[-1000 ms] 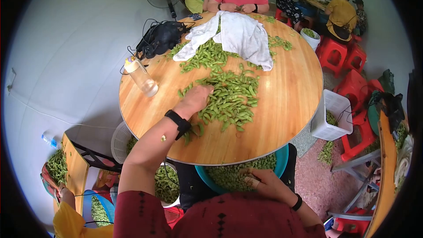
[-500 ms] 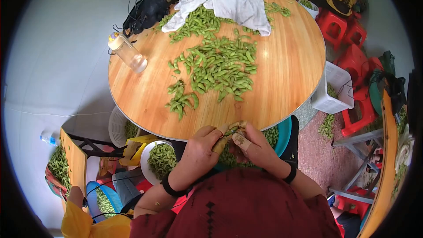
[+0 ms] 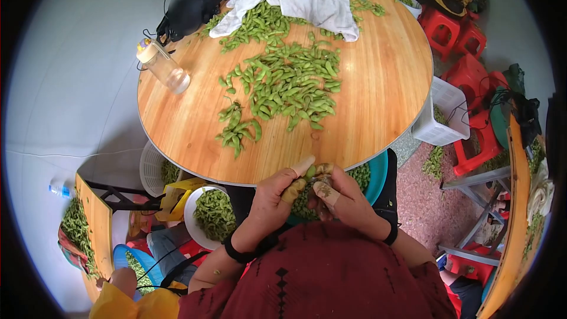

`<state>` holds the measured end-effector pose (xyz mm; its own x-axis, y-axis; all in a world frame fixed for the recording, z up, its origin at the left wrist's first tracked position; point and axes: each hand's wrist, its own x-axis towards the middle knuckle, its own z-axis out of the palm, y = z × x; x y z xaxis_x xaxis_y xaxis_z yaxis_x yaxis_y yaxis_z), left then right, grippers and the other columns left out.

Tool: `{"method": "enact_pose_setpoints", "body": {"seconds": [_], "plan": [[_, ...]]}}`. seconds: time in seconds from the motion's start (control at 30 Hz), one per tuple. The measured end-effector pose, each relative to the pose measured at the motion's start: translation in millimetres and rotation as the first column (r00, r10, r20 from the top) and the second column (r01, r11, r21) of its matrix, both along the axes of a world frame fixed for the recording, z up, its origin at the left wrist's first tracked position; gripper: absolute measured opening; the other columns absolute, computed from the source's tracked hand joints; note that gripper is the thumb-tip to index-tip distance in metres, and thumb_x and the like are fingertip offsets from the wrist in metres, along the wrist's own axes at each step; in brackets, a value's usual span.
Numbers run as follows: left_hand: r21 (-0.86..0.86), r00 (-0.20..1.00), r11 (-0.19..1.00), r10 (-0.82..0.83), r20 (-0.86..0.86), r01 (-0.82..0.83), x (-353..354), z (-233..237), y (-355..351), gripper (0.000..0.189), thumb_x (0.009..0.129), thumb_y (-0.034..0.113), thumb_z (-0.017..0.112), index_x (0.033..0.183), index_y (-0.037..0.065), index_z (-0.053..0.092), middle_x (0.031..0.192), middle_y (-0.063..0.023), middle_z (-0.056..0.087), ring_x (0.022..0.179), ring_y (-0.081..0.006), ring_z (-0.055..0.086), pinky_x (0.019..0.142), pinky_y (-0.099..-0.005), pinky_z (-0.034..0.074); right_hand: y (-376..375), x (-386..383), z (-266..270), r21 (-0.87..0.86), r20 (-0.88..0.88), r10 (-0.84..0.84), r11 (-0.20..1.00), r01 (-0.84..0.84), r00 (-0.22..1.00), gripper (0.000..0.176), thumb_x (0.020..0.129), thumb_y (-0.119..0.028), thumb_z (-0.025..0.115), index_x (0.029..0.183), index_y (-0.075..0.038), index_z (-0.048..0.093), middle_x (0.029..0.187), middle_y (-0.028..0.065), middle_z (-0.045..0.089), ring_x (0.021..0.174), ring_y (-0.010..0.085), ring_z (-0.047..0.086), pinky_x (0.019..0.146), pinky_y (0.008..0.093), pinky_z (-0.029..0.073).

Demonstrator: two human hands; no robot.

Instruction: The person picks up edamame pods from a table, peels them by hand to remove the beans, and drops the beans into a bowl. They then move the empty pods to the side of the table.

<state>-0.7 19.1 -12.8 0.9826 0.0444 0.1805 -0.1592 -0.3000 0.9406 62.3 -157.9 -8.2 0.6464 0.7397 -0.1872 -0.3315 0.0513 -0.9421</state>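
Observation:
My left hand [image 3: 273,199] and my right hand [image 3: 341,195] meet just in front of the table's near edge, fingers bent and close together. Tan finger covers wrap several fingertips, and those on the right look soiled. Between the fingertips shows a green soybean pod [image 3: 310,172], partly hidden, pinched from both sides. The left thumb is raised over it. Below the hands is a teal basin [image 3: 378,180] holding green beans [image 3: 360,175]. On the round wooden table [image 3: 378,100] in front lies a pile of soybean pods [image 3: 292,85], with a smaller cluster [image 3: 236,130] nearer me.
A white cloth [image 3: 313,0] covers part of the far pile. A water bottle [image 3: 165,70] and a black bag [image 3: 190,12] are at the left. A white bowl of pods [image 3: 190,210] stands lower left, beside a person's yellow sleeve [image 3: 127,301]. Red stools [image 3: 472,82] and a white crate [image 3: 440,133] are right.
My left thumb has lifted and straightened, and the green pod now shows between the fingertips. The whole view has shifted slightly.

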Motion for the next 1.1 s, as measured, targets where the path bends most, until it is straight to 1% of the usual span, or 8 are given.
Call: {"method": "enact_pose_setpoints", "body": {"seconds": [0.37, 0.47, 0.57, 0.67, 0.73, 0.87, 1.03, 1.1], "plan": [[0.572, 0.991, 0.820, -0.074, 0.110, -0.002, -18.2, 20.3, -4.4, 0.040, 0.094, 0.001, 0.052, 0.134, 0.005, 0.054, 0.092, -0.0088, 0.068, 0.079, -0.0110, 0.064, 0.071, -0.0266, 0.051, -4.7, -1.8, -4.6, -0.011, 0.335, 0.006, 1.000, -0.002, 0.942, 0.021, 0.098, -0.014, 0.049, 0.117, -0.005, 0.049, 0.075, 0.0040, 0.059, 0.052, 0.0083, 0.049, 0.045, 0.0218, 0.039], [0.215, 0.998, 0.976, -0.047, 0.046, 0.036, -18.4, 0.7, -3.1, 0.043, 0.093, 0.002, 0.055, 0.136, 0.006, 0.053, 0.081, -0.0068, 0.065, 0.069, -0.0106, 0.061, 0.062, -0.0267, 0.049, -7.8, 2.2, 7.3, 0.054, -0.177, 0.123, 0.992, -0.115, 0.976, 0.019, 0.100, -0.018, 0.047, 0.116, -0.008, 0.050, 0.074, 0.0034, 0.058, 0.049, 0.0079, 0.046, 0.044, 0.0215, 0.036], [-0.837, 0.863, 0.534, -0.360, -0.355, -0.121, -14.8, -5.5, 3.4, 0.046, 0.090, 0.006, 0.059, 0.136, 0.008, 0.053, 0.075, -0.0080, 0.060, 0.065, -0.0157, 0.060, 0.057, -0.0264, 0.047, -8.0, 5.9, -2.8, 0.251, -0.554, 0.201, 0.966, -0.068, 0.808, 0.021, 0.099, -0.018, 0.048, 0.117, -0.009, 0.050, 0.073, 0.0051, 0.058, 0.046, 0.0098, 0.044, 0.041, 0.0226, 0.035], [-0.748, 0.852, 0.646, -0.300, -0.428, -0.149, -12.5, 1.6, 1.6, 0.041, 0.088, 0.008, 0.063, 0.129, 0.005, 0.058, 0.075, -0.0099, 0.059, 0.067, -0.0194, 0.061, 0.058, -0.0256, 0.047, -7.5, 6.4, -7.0, 0.280, -0.579, 0.212, 0.958, -0.052, 0.787, 0.021, 0.098, -0.017, 0.049, 0.117, -0.009, 0.050, 0.072, 0.0065, 0.059, 0.045, 0.0121, 0.046, 0.041, 0.0235, 0.035], [0.322, 0.994, 0.944, 0.046, 0.100, -0.076, -9.2, 6.0, -3.4, 0.032, 0.090, 0.008, 0.063, 0.121, 0.003, 0.062, 0.076, -0.0097, 0.060, 0.068, -0.0185, 0.061, 0.059, -0.0245, 0.047, -5.3, 6.5, -0.4, 0.100, -0.508, 0.078, 0.995, -0.032, 0.858, 0.019, 0.098, -0.018, 0.048, 0.115, -0.009, 0.050, 0.072, 0.0066, 0.059, 0.046, 0.0131, 0.049, 0.041, 0.0245, 0.037], [0.474, 0.944, 0.863, 0.009, 0.329, -0.173, -8.3, 3.1, -7.2, 0.022, 0.090, 0.007, 0.064, 0.111, 0.002, 0.065, 0.073, -0.0071, 0.060, 0.069, -0.0139, 0.060, 0.062, -0.0269, 0.049, -4.5, 2.0, 6.2, -0.013, -0.422, 0.027, 0.999, -0.035, 0.906, 0.017, 0.099, -0.018, 0.047, 0.112, -0.008, 0.049, 0.072, 0.0064, 0.060, 0.046, 0.0129, 0.051, 0.042, 0.0255, 0.040], [-0.496, 0.948, 0.853, -0.008, -0.319, -0.160, -9.8, -8.0, -7.7, 0.013, 0.094, 0.010, 0.057, 0.100, 0.001, 0.064, 0.071, -0.0053, 0.057, 0.063, -0.0117, 0.056, 0.058, -0.0248, 0.045, -6.5, -2.6, 1.3, -0.120, 0.044, 0.056, 0.991, -0.050, 0.997, 0.014, 0.099, -0.015, 0.048, 0.106, -0.003, 0.051, 0.071, 0.0040, 0.060, 0.051, 0.0111, 0.056, 0.045, 0.0240, 0.043], [-0.343, 0.960, 0.930, 0.030, -0.278, -0.129, -7.7, -5.2, -9.9, 0.015, 0.095, 0.012, 0.055, 0.100, 0.000, 0.063, 0.071, -0.0044, 0.057, 0.062, -0.0107, 0.055, 0.058, -0.0243, 0.044, -8.6, 0.5, -1.0, -0.168, 0.085, 0.038, 0.986, -0.023, 0.996, 0.015, 0.097, -0.014, 0.051, 0.106, -0.002, 0.052, 0.069, 0.0056, 0.060, 0.052, 0.0139, 0.057, 0.047, 0.0255, 0.044]]}}
